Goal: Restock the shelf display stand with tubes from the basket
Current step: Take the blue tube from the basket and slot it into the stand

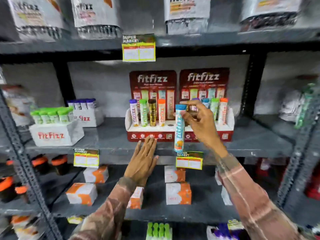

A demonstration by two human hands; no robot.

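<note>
"fitfizz" stands on both red display stand backboards (152,78), on the white box (56,135) at left, and on pouches (34,13) upper left.

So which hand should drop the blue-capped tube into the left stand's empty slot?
Right. The right hand already holds the blue-capped tube upright, close to the empty slot. The left hand is empty, flat against the left stand, probably steadying it.

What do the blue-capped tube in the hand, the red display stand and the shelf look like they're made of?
Tube in the right hand: probably plastic, glossy printed body with a ribbed blue cap. Stand: looks like printed cardboard, with a flat backboard and a folded white tray. Shelf: seemingly grey painted metal with a matte finish; the uprights carry punched holes.
</note>
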